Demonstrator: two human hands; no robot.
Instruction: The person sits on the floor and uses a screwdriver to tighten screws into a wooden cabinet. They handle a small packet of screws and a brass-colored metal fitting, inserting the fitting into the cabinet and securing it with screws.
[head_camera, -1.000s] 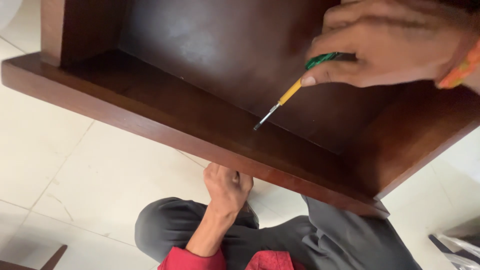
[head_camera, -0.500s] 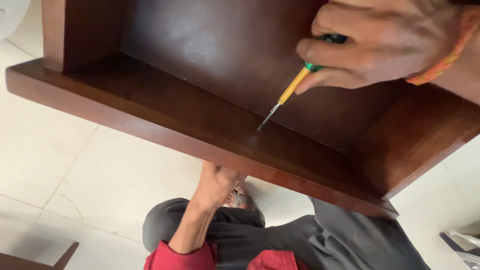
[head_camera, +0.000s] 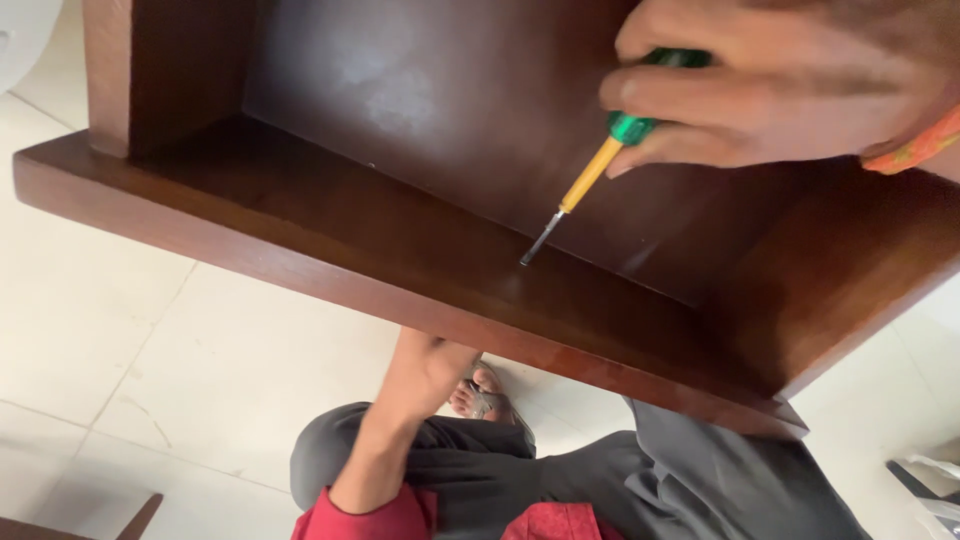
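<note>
My right hand (head_camera: 790, 90) is at the top right, shut on a screwdriver (head_camera: 590, 180) with a green handle and a yellow shaft. Its dark tip touches the inner corner of a dark brown wooden box frame (head_camera: 300, 240), where the back panel meets the lower board. My left hand (head_camera: 425, 365) reaches up from a red sleeve to the underside of the frame's front edge. Its fingers are hidden behind the wood. An orange band (head_camera: 915, 150) sits on my right wrist.
Grey trousers (head_camera: 700, 480) and a bare foot (head_camera: 480, 395) are below the frame on a pale tiled floor (head_camera: 150, 350). A dark wooden piece (head_camera: 60, 525) shows at the bottom left, and a white object (head_camera: 20, 40) at the top left.
The view has come closer to the frame. My right hand has risen and shifted right with the screwdriver. My left hand, seen before below the front edge, has slid under the wood.
</note>
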